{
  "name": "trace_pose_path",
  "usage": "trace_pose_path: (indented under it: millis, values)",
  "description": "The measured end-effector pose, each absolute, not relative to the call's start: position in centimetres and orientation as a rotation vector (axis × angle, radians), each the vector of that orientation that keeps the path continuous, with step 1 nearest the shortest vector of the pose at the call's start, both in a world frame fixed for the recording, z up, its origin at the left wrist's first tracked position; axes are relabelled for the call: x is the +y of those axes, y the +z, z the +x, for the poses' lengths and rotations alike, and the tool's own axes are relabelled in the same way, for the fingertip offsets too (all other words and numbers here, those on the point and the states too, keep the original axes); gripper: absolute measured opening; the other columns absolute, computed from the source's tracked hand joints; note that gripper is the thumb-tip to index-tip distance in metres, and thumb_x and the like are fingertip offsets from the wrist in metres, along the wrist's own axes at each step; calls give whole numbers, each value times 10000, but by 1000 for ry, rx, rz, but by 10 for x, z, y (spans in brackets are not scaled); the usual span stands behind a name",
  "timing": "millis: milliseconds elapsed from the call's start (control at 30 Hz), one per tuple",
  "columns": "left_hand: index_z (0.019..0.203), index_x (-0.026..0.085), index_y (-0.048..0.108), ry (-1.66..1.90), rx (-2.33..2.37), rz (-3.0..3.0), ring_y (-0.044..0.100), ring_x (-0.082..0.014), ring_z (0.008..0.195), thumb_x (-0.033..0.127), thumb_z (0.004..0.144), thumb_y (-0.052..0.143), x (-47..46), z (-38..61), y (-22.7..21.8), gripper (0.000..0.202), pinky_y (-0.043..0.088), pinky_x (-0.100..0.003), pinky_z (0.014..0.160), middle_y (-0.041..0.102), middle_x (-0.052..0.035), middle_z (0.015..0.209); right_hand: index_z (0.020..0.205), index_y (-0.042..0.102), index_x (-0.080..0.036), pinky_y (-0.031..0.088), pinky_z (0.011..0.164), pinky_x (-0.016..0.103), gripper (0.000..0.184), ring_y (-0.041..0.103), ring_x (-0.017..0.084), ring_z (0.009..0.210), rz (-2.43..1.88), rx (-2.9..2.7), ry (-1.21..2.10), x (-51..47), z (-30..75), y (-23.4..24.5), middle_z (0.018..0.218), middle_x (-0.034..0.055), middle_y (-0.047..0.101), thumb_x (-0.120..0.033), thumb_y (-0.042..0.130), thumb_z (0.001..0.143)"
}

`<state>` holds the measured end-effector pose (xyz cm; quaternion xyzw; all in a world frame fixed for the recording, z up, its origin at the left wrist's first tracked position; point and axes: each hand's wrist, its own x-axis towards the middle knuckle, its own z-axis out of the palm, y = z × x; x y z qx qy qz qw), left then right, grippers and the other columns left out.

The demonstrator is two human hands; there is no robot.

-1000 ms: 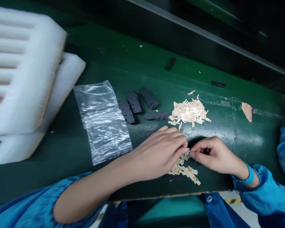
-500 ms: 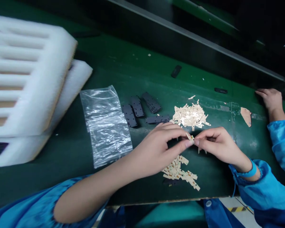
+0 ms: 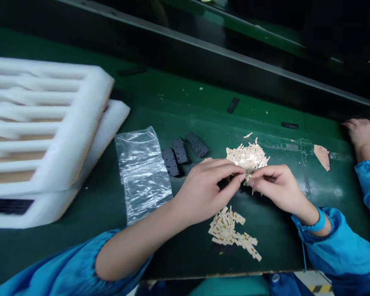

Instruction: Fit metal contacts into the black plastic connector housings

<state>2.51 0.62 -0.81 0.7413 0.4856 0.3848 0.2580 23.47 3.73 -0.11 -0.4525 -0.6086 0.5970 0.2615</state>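
My left hand (image 3: 211,187) is closed in a pinch, thumb against index finger; what lies between its fingertips, if anything, is too small to make out. Close beside it, my right hand (image 3: 276,187) pinches small cream strips (image 3: 249,181), whose ends show below its fingertips. Just behind the fingers is a heap of pale cream strips (image 3: 245,154). Nearer the table's front edge lies a second pile of cream strips (image 3: 230,230) with brown and green marks. A few dark flat parts (image 3: 180,150) lie left of the heap, partly behind my left hand.
A clear plastic bag (image 3: 143,172) lies left of the dark parts. White foam trays (image 3: 92,123) are stacked at the far left. Two small black pieces (image 3: 233,105) and a tan scrap (image 3: 322,157) lie farther back. Another person's hand (image 3: 362,133) rests at the right.
The view has shifted, so the table's things appear lower. The marked strip seen at my left fingertips is no longer clearly visible. My hands stay close together, now slightly apart at the fingertips.
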Motion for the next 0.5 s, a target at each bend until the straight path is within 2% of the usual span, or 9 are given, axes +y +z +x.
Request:
trace_pose_path:
  millis: [133,267,500]
  values:
    - [990,188,756,1045,1182,2155,765,-199,807,133,998,553,3,22,-14,211,520,-337,723,819,-35,905,745,800,-196,484,572,247,138,618,131,600,-1214,-1671,1580,36,235,-4,663,10,746,-239,725,852]
    - [1020,171,768,1109,1277,2222,783,-215,795,158,1002,591,1,21,-13,178,535,-345,711,829,-57,909,764,804,-194,503,582,247,127,642,140,622,-1229,-1699,1477,35,234,-3,686,14,765,-198,700,838]
    - [1067,189,784,1041,1263,2196,783,-218,799,150,1016,559,-2,21,-11,234,547,-350,696,836,-55,935,766,798,-187,478,552,253,144,591,137,586,-1246,-1802,1385,33,233,-3,647,12,722,-222,693,859]
